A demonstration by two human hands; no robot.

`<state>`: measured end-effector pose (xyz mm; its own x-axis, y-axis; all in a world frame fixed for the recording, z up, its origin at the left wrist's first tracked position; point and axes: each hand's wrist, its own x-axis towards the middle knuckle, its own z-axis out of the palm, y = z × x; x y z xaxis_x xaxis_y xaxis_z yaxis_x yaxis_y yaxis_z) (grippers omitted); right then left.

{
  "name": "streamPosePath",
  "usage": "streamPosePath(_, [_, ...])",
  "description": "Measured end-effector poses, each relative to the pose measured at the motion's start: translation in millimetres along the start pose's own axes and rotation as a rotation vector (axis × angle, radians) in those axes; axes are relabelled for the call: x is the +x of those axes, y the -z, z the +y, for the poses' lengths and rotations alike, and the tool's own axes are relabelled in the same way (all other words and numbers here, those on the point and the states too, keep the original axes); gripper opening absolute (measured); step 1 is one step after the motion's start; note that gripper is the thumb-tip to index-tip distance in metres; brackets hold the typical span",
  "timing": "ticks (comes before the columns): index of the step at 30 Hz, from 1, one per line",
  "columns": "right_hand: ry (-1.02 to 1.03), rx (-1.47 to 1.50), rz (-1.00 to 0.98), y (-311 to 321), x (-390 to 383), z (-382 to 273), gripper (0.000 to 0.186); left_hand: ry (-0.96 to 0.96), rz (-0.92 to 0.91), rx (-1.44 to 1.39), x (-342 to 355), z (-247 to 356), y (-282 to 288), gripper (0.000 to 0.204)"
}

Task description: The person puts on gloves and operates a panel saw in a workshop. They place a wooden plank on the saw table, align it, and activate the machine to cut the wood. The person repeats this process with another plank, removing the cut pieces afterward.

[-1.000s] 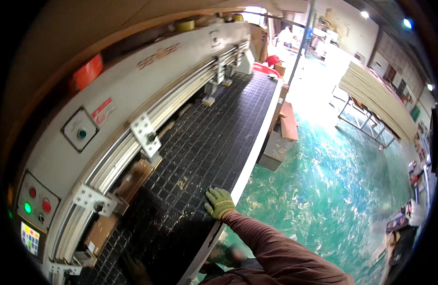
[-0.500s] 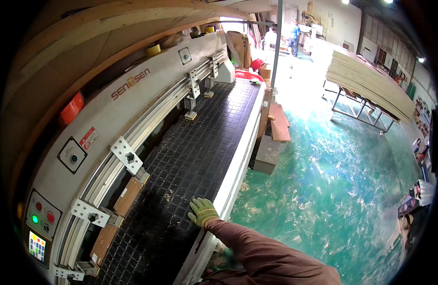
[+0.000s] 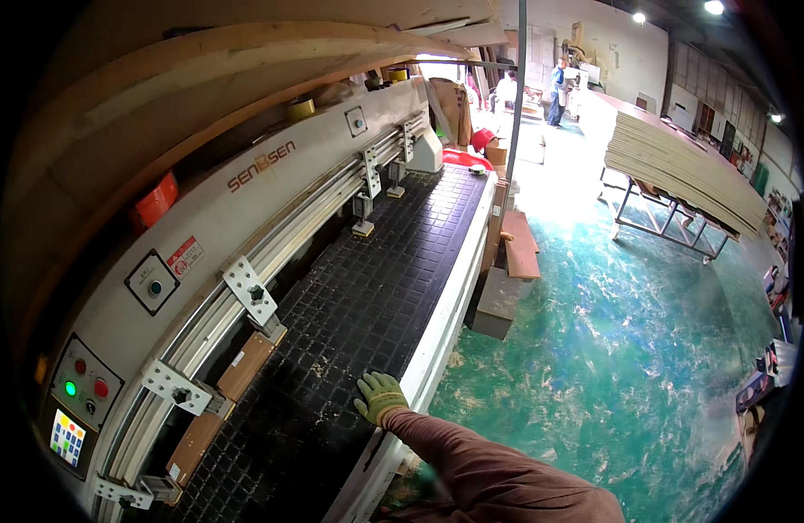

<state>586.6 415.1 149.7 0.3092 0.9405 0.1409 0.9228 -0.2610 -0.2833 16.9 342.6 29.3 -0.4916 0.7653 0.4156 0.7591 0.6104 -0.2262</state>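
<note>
My right hand (image 3: 380,397), in a green-and-yellow work glove with a brown sleeve behind it, rests palm down on the black gridded bed (image 3: 376,279) of a long machine, close to the bed's white near edge (image 3: 437,349). The fingers are spread and hold nothing. My left hand is out of sight. Two brown wooden blocks (image 3: 245,366) lie along the far side of the bed beneath the white gantry (image 3: 245,200) with its metal brackets.
A control panel with coloured buttons (image 3: 84,392) sits at the gantry's near end. Wooden pieces (image 3: 515,253) lean by the bed on the green floor (image 3: 611,349). A stack of boards on a metal rack (image 3: 681,166) stands right. People (image 3: 557,87) work far back.
The view has swung up and along the machine, showing more of the hall. My gloved hand stays flat on the bed near its edge.
</note>
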Motion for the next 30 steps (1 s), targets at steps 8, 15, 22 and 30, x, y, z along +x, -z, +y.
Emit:
streamPosePath(8, [0.004, 0.011, 0.032, 2.5, -1.7, -0.4, 0.065, 0.13, -0.052, 0.074, 3.0, 6.5, -10.0, 0.07])
streamPosePath(15, [0.019, 0.004, 0.023, 8.6, 0.2, -3.8, 0.067, 0.196, -0.166, 0.086, 0.4, -1.2, -24.9, 0.077])
streamPosePath(22, [0.007, 0.005, 0.032, 3.9, -2.1, -1.9, 0.066, 0.157, -0.038, 0.086, -13.7, -0.8, -14.8, 0.075])
streamPosePath(30, [0.001, 0.011, 0.011, 7.8, -0.9, -3.6, 0.066, 0.141, -0.042, 0.034, 3.2, 8.3, 10.2, 0.076])
